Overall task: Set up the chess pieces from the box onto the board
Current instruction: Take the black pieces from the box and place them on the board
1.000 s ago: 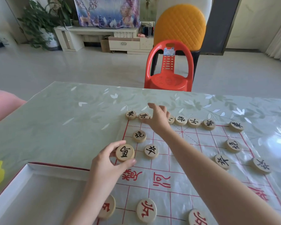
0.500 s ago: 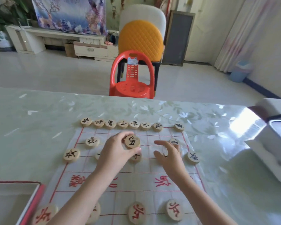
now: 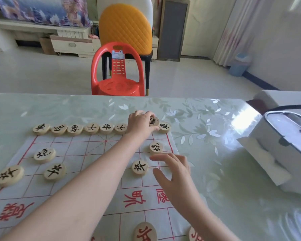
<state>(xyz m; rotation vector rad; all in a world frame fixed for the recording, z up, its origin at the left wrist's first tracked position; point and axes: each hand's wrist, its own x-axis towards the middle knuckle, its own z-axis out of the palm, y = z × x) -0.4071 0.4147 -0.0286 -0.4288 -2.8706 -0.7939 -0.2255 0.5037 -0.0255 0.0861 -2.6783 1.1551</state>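
A white sheet board with red grid lines lies on the table. Along its far edge stands a row of round wooden pieces with black characters. My left hand reaches across to the right end of that row and pinches a black-character piece just left of the corner piece. My right hand hovers with spread fingers over the board's right side, near a black piece and another. Red-character pieces sit at the near edge. The box is out of view.
A white container with a dark handle stands on the table's right side, on a white box. A red plastic chair and a yellow chair stand beyond the table's far edge. A blue bin is by the curtain.
My left hand carried the piece from the board's middle to the right end of the far row. My right hand stayed over the right side. The camera shifted right.
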